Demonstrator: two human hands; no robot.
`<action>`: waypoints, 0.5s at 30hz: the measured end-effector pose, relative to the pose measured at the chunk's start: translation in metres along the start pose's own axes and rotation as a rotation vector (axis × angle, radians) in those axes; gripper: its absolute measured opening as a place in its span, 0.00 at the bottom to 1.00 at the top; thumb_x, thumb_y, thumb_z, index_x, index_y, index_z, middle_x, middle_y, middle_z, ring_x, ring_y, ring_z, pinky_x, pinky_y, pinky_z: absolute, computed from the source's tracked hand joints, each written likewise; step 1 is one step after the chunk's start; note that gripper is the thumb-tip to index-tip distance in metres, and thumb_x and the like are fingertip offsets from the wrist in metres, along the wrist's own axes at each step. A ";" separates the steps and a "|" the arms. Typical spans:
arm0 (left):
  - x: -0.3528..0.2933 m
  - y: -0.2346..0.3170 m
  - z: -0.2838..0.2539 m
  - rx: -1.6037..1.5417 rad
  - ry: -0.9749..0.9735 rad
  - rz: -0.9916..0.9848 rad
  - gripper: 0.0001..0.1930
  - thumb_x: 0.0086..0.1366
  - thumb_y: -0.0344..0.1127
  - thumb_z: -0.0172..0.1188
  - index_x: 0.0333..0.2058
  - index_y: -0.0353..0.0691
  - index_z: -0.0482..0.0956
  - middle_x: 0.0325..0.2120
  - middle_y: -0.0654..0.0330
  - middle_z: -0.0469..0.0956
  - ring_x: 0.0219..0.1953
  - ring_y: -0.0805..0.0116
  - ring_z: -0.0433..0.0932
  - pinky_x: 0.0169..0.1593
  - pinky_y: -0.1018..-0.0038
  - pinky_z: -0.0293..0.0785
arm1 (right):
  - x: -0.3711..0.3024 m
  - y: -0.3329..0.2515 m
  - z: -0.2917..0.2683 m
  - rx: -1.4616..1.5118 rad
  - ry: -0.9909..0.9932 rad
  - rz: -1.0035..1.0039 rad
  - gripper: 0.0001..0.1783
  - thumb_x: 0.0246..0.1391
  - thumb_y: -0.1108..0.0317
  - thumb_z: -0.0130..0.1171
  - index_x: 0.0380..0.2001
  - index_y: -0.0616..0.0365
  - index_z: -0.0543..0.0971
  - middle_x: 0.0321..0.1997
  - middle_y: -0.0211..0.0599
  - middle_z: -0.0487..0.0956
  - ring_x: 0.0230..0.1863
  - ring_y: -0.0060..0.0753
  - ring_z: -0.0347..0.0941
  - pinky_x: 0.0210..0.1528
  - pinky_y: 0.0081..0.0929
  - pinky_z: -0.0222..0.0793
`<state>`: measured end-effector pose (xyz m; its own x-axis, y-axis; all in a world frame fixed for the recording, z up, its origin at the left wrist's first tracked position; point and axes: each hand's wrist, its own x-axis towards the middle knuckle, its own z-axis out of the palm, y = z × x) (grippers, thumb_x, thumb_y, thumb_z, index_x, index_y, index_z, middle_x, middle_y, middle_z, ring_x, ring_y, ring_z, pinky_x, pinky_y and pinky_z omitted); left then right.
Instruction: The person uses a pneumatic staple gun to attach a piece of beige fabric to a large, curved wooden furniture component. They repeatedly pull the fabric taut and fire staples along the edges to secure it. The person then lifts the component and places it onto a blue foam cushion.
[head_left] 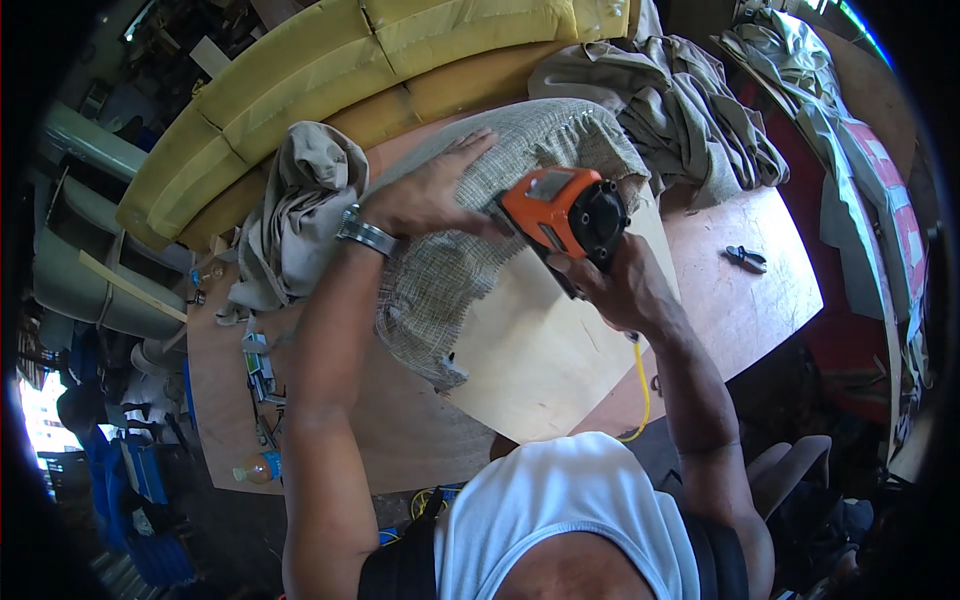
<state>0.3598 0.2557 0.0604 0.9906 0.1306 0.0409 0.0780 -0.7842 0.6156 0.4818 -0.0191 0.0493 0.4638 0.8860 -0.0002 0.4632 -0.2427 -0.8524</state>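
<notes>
A grey-beige woven upholstery fabric [432, 285] is wrapped over the curved edge of a pale wooden panel [545, 345]. My left hand [430, 195] lies on the fabric, fingers stretched out and thumb apart. Closed around the handle of an orange and black staple gun [560, 212] is my right hand [628, 285]. The gun's nose sits close to my left thumb, over the fabric's edge; whether it touches is hidden. A yellow air hose [643, 395] hangs below my right wrist.
Pliers [746, 259] lie on the wooden worktable [770, 300] at right. Bunched grey cloth [315, 190] and more cloth [660, 100] lie behind, before a curved yellow foam backrest [300, 100]. A bottle [258, 467] and another tool [260, 370] are at left.
</notes>
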 end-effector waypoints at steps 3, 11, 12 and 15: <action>-0.010 -0.029 -0.027 -0.607 0.031 -0.163 0.43 0.69 0.57 0.55 0.70 0.31 0.52 0.72 0.48 0.54 0.75 0.56 0.49 0.74 0.69 0.48 | -0.023 0.012 -0.008 -0.031 -0.014 0.084 0.24 0.57 0.50 0.67 0.44 0.61 0.81 0.22 0.38 0.79 0.23 0.31 0.74 0.33 0.35 0.72; -0.018 -0.099 -0.005 -0.288 0.006 -0.428 0.32 0.79 0.51 0.32 0.71 0.33 0.50 0.73 0.53 0.53 0.75 0.65 0.49 0.75 0.73 0.43 | -0.075 0.084 0.009 0.248 0.022 0.284 0.19 0.59 0.52 0.66 0.37 0.60 0.81 0.18 0.31 0.77 0.21 0.22 0.70 0.27 0.30 0.67; -0.019 -0.089 -0.005 -0.305 -0.006 -0.383 0.32 0.79 0.50 0.32 0.72 0.32 0.48 0.74 0.53 0.49 0.75 0.65 0.47 0.75 0.73 0.41 | -0.075 0.088 0.012 0.264 0.034 0.267 0.19 0.60 0.52 0.65 0.37 0.60 0.81 0.18 0.31 0.77 0.21 0.22 0.70 0.26 0.30 0.67; -0.020 -0.058 0.000 -0.377 0.012 -0.292 0.32 0.79 0.49 0.33 0.72 0.31 0.47 0.74 0.53 0.47 0.76 0.66 0.45 0.75 0.73 0.40 | -0.073 0.089 0.013 0.230 0.046 0.225 0.20 0.61 0.50 0.64 0.35 0.60 0.81 0.17 0.29 0.76 0.21 0.22 0.70 0.26 0.29 0.67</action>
<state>0.3357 0.2991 0.0238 0.9318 0.3213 -0.1691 0.3047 -0.4388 0.8454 0.4791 -0.1004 -0.0332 0.5715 0.7999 -0.1831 0.1647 -0.3304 -0.9294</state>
